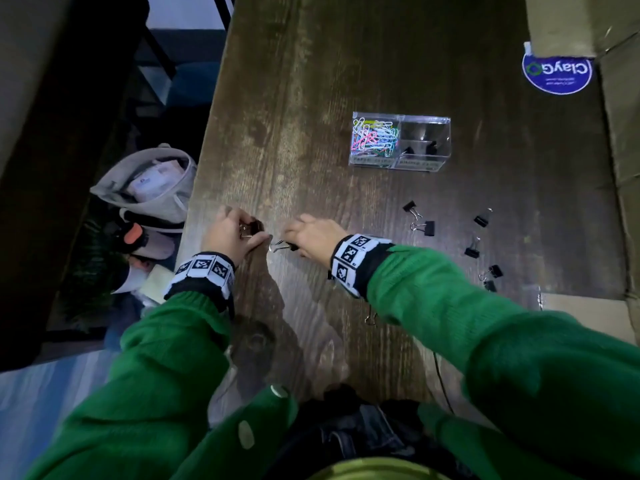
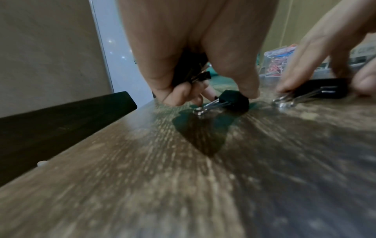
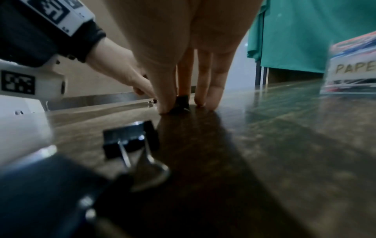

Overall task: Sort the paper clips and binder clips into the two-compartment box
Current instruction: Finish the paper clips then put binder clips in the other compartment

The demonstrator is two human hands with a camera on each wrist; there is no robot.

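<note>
A black binder clip (image 2: 234, 100) lies on the desk (image 1: 311, 98) under the left hand (image 1: 230, 237), whose curled grip holds other clips, while the right hand (image 1: 313, 237) pinches a second binder clip (image 1: 282, 246) just beside it, the two-compartment box (image 1: 400, 143) with paper clips (image 1: 374, 136) well beyond

The box (image 1: 398, 142) sits on the table (image 1: 311, 81) beyond both hands, paper clips (image 1: 374, 136) in its left compartment and binder clips (image 1: 429, 147) in its right. Loose binder clips (image 1: 427, 227) lie scattered before it to the right. Left of the table, a bag (image 1: 149, 185) sits on the floor.
</note>
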